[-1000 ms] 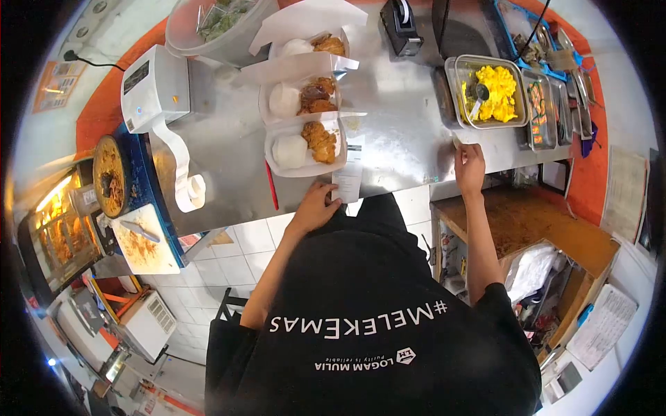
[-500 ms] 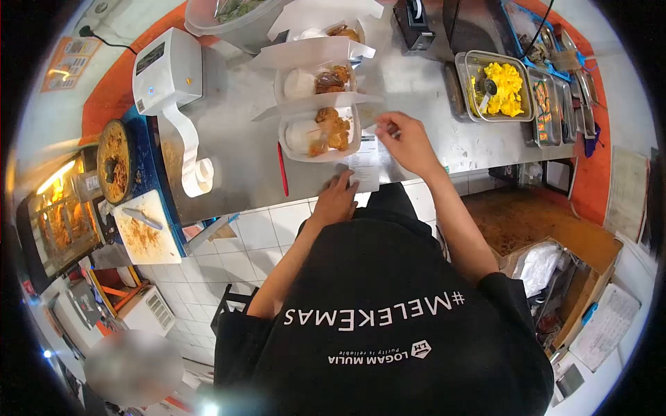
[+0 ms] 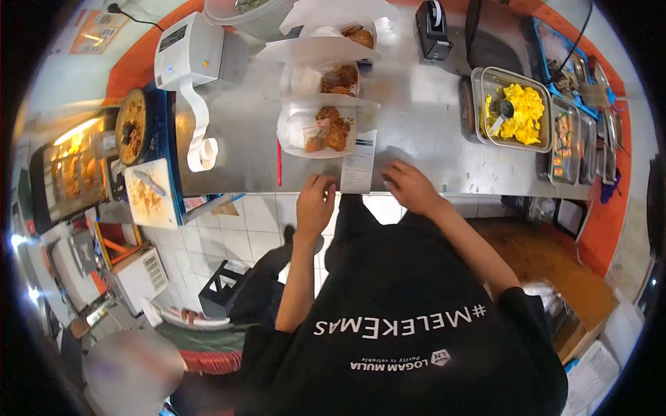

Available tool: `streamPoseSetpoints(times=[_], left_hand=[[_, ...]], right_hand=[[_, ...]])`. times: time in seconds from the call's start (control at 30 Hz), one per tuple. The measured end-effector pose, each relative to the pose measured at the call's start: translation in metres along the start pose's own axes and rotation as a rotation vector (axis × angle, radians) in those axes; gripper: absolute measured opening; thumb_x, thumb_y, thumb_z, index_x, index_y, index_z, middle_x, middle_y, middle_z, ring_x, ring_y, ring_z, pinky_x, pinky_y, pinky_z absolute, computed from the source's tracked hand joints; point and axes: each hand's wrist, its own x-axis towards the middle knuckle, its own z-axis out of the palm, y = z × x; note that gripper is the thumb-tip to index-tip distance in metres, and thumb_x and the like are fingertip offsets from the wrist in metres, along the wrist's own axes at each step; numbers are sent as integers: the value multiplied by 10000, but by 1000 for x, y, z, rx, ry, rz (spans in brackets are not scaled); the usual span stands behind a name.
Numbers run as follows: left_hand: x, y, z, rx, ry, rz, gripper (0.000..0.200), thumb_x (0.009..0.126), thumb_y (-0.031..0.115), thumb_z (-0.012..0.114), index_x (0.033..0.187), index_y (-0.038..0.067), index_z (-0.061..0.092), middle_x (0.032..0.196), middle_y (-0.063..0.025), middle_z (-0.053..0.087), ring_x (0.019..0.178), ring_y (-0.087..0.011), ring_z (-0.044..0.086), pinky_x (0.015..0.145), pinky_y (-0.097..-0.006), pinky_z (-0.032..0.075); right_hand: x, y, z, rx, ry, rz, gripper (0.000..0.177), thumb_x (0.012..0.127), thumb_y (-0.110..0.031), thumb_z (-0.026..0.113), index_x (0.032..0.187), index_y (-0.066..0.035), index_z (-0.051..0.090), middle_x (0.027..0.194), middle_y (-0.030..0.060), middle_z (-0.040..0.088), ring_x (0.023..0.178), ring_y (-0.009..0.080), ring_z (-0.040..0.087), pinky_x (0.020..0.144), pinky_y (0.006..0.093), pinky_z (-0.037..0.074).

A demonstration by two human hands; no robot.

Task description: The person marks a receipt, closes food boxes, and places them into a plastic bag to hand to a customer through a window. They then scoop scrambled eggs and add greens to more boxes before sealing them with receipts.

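Note:
A printed paper receipt (image 3: 359, 166) lies on the steel counter, reaching to the front edge, beside the nearest food box (image 3: 283, 135). My left hand (image 3: 316, 201) rests at the counter edge just left of the receipt, its fingers loosely bent with nothing visible in them. To the right of the receipt is my right hand (image 3: 411, 187), fingers apart and slightly bent, holding nothing that I can see. The nearest box stands open with fried chicken (image 3: 336, 128) and a white wrapped portion (image 3: 300, 132) inside. Behind it stand two more open boxes of similar food.
A white label printer (image 3: 189, 55) trails a paper strip (image 3: 199, 125) at left. A red pen (image 3: 279, 163) lies near the boxes. Yellow food fills a clear container (image 3: 517, 114) at right. A knife lies on a cutting board (image 3: 149, 197). Another person (image 3: 208, 340) is at lower left.
My left hand has come off the receipt and moved left. My right hand has lowered from beside the box to the counter edge. Another person has come further into view at lower left.

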Motion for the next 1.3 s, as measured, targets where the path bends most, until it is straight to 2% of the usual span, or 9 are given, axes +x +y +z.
streamPoseSetpoints(times=[0.07, 0.2, 0.43, 0.67, 0.83, 0.93, 1.07, 1.13, 1.3], left_hand=[[-20, -2, 28, -63, 120, -42, 74, 925, 76, 697, 960, 13, 717, 847, -126, 666, 628, -253, 623, 597, -364, 491], [-92, -6, 114, -244, 99, -299, 112, 909, 91, 743, 963, -3, 770, 849, -113, 762, 684, -141, 668, 645, -288, 519], [-183, 54, 211, -274, -367, -614, 283, 1027, 197, 636, 1216, 11, 736, 1126, -184, 764, 941, -265, 751, 832, -392, 585], [-109, 122, 168, -339, -430, -298, 221, 972, 195, 728, 1025, -14, 780, 923, -124, 771, 821, -180, 709, 758, -330, 564], [-25, 207, 114, -258, -273, -163, 211, 1010, 142, 654, 1044, -38, 757, 985, -150, 755, 785, -184, 700, 702, -308, 550], [-12, 211, 143, -406, -347, -117, 207, 1002, 135, 649, 1038, -39, 756, 977, -162, 755, 790, -204, 713, 694, -324, 561], [-24, 186, 212, 184, -636, 9, 458, 951, 445, 661, 919, -2, 757, 943, -228, 741, 901, -449, 696, 839, -495, 561], [-42, 149, 268, 366, -754, -109, 486, 963, 468, 629, 901, 1, 747, 1006, -242, 735, 961, -456, 688, 881, -527, 544], [-57, 158, 304, 87, -787, -66, 354, 988, 312, 600, 1217, 70, 721, 1139, -224, 729, 1082, -427, 680, 940, -514, 533]], right_hand=[[-25, 15, -41, 155, -100, 109, 215, 902, -70, 677, 1102, 8, 674, 1090, 179, 662, 990, 371, 649, 881, 439, 531], [-94, 65, -119, 187, -138, 185, 150, 949, -129, 693, 953, 21, 678, 899, 166, 687, 841, 326, 680, 780, 402, 541], [-171, 124, -249, 431, 74, 486, 134, 989, -104, 673, 985, 29, 686, 842, 66, 688, 782, 142, 637, 731, 309, 525], [-165, 134, -285, 230, 108, 391, 181, 993, -124, 685, 919, 38, 648, 790, 75, 636, 741, 130, 583, 702, 306, 496], [-185, 116, -275, 102, -99, 362, 103, 964, -61, 649, 954, 40, 668, 876, 156, 676, 787, 260, 648, 723, 351, 518], [-209, 129, -276, 17, -50, 417, 94, 952, -51, 642, 978, 30, 680, 874, 145, 692, 779, 240, 661, 715, 352, 523], [-238, 158, -296, 70, 115, 640, 130, 943, -52, 664, 1020, 50, 686, 910, 179, 722, 813, 267, 710, 737, 377, 556], [-279, 202, -314, 7, 297, 742, 131, 938, -40, 673, 1026, 55, 687, 908, 171, 728, 822, 242, 708, 738, 362, 558], [-244, 216, -379, -30, 554, 623, 170, 966, -102, 684, 1047, 47, 693, 830, 138, 734, 715, 207, 712, 676, 330, 548]])
